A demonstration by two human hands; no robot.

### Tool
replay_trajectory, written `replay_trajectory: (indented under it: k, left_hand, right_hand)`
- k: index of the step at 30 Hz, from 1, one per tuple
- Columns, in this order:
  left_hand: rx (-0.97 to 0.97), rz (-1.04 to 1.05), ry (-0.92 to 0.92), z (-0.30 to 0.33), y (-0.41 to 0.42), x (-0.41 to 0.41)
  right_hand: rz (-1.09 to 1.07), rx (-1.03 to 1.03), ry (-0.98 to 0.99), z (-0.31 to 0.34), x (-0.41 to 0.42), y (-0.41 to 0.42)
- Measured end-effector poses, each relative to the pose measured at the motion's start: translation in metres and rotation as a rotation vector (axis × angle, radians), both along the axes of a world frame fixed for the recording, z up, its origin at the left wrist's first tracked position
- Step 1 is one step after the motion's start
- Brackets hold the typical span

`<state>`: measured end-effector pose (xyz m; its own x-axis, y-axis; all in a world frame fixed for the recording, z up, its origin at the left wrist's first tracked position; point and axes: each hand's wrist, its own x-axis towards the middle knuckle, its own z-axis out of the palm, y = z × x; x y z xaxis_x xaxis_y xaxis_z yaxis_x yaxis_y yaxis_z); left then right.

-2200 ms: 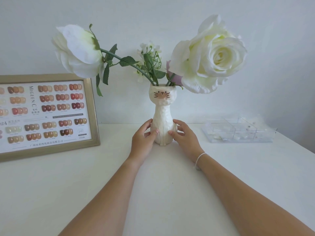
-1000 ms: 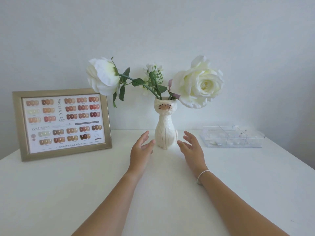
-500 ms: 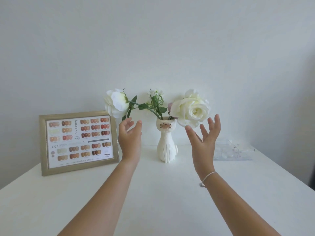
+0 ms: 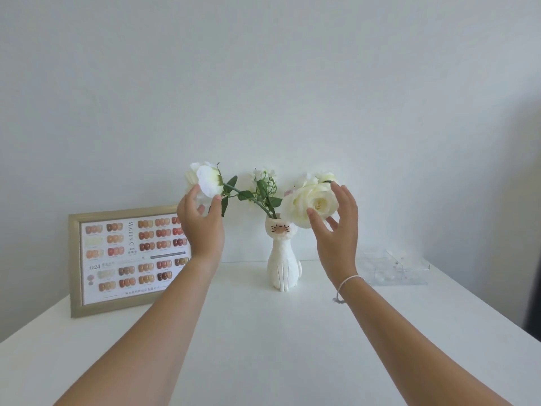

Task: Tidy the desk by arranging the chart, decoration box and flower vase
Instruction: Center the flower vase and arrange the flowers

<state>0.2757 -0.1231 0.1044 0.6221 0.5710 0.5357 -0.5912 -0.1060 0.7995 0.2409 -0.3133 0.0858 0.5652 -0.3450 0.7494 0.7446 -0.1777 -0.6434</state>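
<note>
Flower vase upright mid-desk, between chart and decoration box. Left hand, right hand: fingers spread, cupping blooms. Nudge petals gently; avoid tipping vase.

White cat-faced vase — cream roses — gold-framed chart of brown-pink swatches

The scene is lit softly and evenly by diffuse daylight, only faint shadows being cast on the white desk, while the white roses are nearly washed out, the clear decoration box is rendered hazily, and a dark band is seen at the right edge.
</note>
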Motion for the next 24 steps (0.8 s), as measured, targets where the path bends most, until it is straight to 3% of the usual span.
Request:
replay_trajectory:
  k: [12,20,24]
  left_hand:
    - [0.293,-0.150,0.075,-0.014,-0.018,0.022]
    - [0.051,-0.150,0.079,-0.043,-0.027,0.007]
    - [0.116,-0.274,0.045,-0.058,-0.047,-0.002]
  right_hand:
    - [0.068,-0.024,0.184,-0.016,0.036,-0.004]
    - [0.095,0.260,0.240,-0.027,0.053,-0.023]
    - [0.186,0.390,0.322,-0.020,0.064,-0.031]
